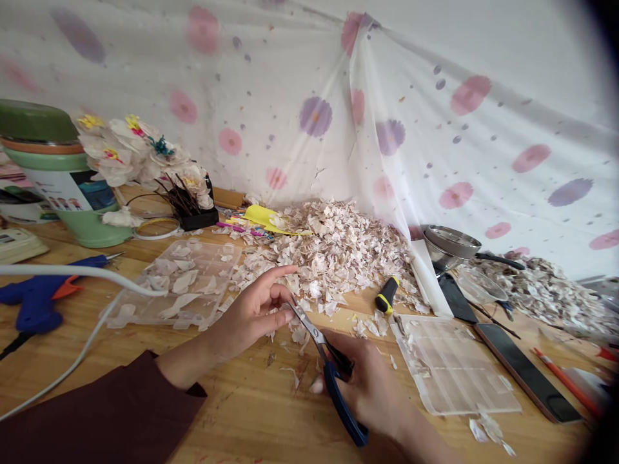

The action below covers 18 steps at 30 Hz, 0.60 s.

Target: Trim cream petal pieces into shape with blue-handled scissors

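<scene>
My right hand [370,380] grips a pair of scissors [333,380] with dark blue handles, its blades pointing up and left. The blade tips meet the fingertips of my left hand [256,306]. That hand is closed in a pinch, thumb against the bent fingers, with the index finger stretched out. Whatever it pinches is too small or hidden to make out. Behind both hands rises a big heap of thin pale flakes [348,251]. Small scraps [293,377] lie on the wooden table [251,399] below the blades.
On the left are a clear compartment tray [227,258] with flakes, a blue glue gun [39,296], a white cable [91,338], a green container [72,180] and white flowers [140,151]. To the right are another tray [454,367], a phone [527,370], a yellow-black handle [387,295] and a pan [449,241].
</scene>
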Available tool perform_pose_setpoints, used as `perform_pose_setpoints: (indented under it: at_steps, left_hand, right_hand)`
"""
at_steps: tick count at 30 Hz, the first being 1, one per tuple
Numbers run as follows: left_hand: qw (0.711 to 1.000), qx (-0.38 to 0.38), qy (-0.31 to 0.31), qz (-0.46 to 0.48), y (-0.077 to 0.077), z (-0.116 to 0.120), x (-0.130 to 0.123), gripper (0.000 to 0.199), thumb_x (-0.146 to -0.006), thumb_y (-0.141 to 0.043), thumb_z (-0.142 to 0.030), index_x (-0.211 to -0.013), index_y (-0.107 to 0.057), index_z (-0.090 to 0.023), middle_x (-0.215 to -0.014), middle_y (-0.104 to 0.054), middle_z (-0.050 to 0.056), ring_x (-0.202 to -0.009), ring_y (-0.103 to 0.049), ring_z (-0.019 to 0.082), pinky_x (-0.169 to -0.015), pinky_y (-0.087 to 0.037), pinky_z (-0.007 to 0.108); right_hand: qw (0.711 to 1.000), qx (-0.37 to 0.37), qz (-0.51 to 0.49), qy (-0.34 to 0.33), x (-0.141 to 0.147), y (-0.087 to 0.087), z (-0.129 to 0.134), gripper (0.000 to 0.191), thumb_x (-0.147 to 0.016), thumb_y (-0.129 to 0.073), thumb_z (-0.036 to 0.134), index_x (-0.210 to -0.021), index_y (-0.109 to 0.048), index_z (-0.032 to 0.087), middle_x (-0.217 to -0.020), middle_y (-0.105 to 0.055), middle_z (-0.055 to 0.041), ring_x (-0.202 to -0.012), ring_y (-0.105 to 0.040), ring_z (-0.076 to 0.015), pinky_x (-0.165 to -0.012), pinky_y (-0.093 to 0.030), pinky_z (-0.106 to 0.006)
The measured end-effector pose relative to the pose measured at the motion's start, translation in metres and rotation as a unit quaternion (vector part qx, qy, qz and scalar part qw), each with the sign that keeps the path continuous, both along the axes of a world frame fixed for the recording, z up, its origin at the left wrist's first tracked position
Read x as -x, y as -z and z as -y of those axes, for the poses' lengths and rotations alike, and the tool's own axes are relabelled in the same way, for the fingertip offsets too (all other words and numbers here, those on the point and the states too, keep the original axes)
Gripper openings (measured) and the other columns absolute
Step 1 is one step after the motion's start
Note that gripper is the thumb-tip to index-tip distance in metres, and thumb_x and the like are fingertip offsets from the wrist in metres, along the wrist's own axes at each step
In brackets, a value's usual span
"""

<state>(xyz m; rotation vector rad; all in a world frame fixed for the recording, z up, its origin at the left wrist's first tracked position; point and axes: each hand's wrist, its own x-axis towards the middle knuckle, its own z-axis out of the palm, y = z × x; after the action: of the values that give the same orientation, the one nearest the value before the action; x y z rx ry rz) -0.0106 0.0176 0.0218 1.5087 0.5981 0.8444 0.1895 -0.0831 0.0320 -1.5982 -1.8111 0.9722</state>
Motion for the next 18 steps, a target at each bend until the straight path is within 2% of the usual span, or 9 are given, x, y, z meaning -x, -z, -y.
perform_pose_setpoints:
  at_steps: [10, 14, 18]
  left_hand:
    - [1.000, 0.014, -0.004, -0.003, -0.001, -0.001, 0.000, 0.059, -0.082, -0.063, -0.025, -0.135, -0.037, -0.024, -0.085, -0.060, 0.000, -0.073, -0.054, 0.015, -0.068, -0.040, 0.029]
    - [0.999, 0.004, 0.024, -0.030, 0.002, 0.004, -0.003, 0.058, -0.083, -0.062, -0.025, -0.135, -0.036, -0.024, -0.085, -0.061, -0.001, -0.075, -0.056, 0.015, -0.070, -0.041, 0.030]
    - [0.995, 0.019, 0.078, -0.054, 0.012, 0.015, -0.011, 0.060, -0.080, -0.062, -0.021, -0.134, -0.037, -0.024, -0.084, -0.062, 0.000, -0.082, -0.060, 0.017, -0.074, -0.043, 0.031]
  right_hand:
    - [0.999, -0.008, -0.048, 0.011, 0.000, 0.003, 0.000, 0.014, -0.076, -0.066, 0.017, -0.071, -0.054, 0.020, -0.061, -0.042, 0.0070, -0.058, -0.035, -0.0105, -0.052, -0.028, -0.022]
    - [0.987, -0.018, -0.139, 0.081, 0.002, 0.014, -0.002, 0.021, -0.072, -0.073, 0.022, -0.072, -0.053, 0.020, -0.060, -0.044, 0.0073, -0.056, -0.040, -0.0107, -0.051, -0.031, -0.022]
    - [0.953, -0.002, -0.272, 0.131, 0.008, 0.021, -0.004, 0.027, -0.067, -0.078, 0.026, -0.082, -0.057, 0.020, -0.070, -0.061, 0.0023, -0.060, -0.054, -0.0144, -0.053, -0.042, -0.025]
